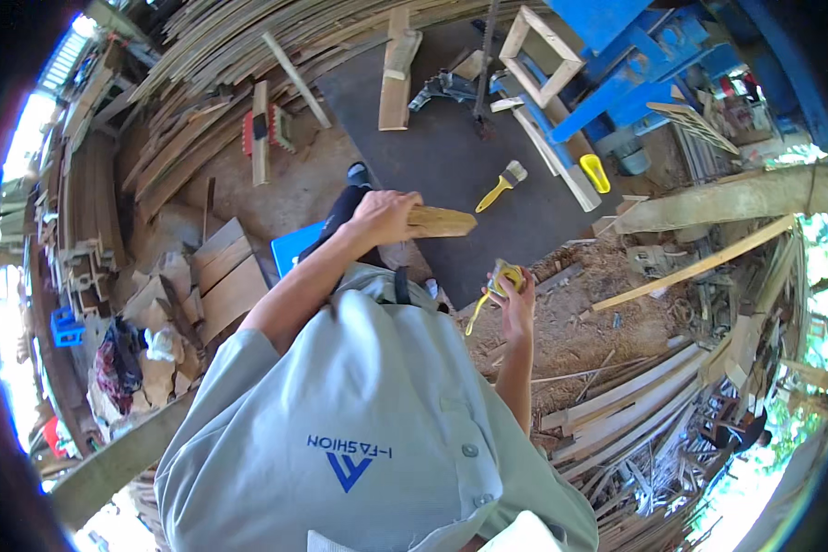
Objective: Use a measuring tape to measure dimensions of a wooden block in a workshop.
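My left hand (385, 217) is closed around one end of a short wooden block (443, 222). The block's free end points right, over the near part of a dark tabletop (441, 172). Off the table's near right edge, my right hand (517, 308) holds a yellow tape measure (507, 277). A short yellow strip (477, 314) hangs from the tape measure's left side. Beyond the block, a paintbrush (502, 185) with a yellow handle lies on the tabletop. My palms and some fingers are hidden.
A wooden frame (542, 56), a saw blade (486, 62) and a board (395, 90) are on the table's far part. Blue machinery (635, 76) stands at far right. Stacked planks (234, 48) line the far left; more timber strips (628, 414) lie at right.
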`<state>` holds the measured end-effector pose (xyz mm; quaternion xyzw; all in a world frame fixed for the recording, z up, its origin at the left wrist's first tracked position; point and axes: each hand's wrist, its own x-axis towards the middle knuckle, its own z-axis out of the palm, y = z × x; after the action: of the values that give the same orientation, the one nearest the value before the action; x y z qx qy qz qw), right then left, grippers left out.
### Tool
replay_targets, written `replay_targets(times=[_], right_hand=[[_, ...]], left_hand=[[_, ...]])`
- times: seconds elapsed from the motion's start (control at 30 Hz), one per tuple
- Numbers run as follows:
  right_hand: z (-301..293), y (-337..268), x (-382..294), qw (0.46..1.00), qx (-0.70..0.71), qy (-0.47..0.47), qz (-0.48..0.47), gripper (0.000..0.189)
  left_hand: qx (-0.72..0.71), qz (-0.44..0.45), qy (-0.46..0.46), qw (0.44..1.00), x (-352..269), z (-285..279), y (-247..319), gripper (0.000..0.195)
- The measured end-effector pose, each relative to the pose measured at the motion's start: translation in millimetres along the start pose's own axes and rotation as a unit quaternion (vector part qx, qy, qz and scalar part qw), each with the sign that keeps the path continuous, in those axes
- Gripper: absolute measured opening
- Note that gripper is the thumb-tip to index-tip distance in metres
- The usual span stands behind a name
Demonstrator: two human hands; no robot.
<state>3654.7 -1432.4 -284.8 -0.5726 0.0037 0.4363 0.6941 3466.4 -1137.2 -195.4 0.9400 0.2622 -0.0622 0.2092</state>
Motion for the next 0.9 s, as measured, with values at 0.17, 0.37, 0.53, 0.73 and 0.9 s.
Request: replay_targets(times=[0.17, 0.37, 0.53, 0.73, 0.9], right_hand=[[56, -19, 31, 0.992, -0.1, 0.003, -0.072, 0.048], [137, -17, 77, 0.965, -0.172, 0.057, -0.188, 0.044], [203, 1, 118, 0.934, -0.282, 0.095, -0.2, 0.039], [258, -11, 128, 0.857, -0.464, 0.114, -0.193, 0.041], [263, -12, 135, 0.846, -0.473, 0.115, -0.219, 0.042]], left_hand=[[0.01, 0.032, -0.068, 0.997, 39, -18, -52, 0.057], [-0.017, 0.193, -0.111, 0.975, 130, -12, -110, 0.049], [-0.085, 0.322, -0.122, 0.935, 201, 15, -157, 0.051], [-0.113, 0.43, -0.052, 0.894, 239, 45, -209, 0.06], [-0.106, 0.445, 0.052, 0.888, 228, 25, -199, 0.065]])
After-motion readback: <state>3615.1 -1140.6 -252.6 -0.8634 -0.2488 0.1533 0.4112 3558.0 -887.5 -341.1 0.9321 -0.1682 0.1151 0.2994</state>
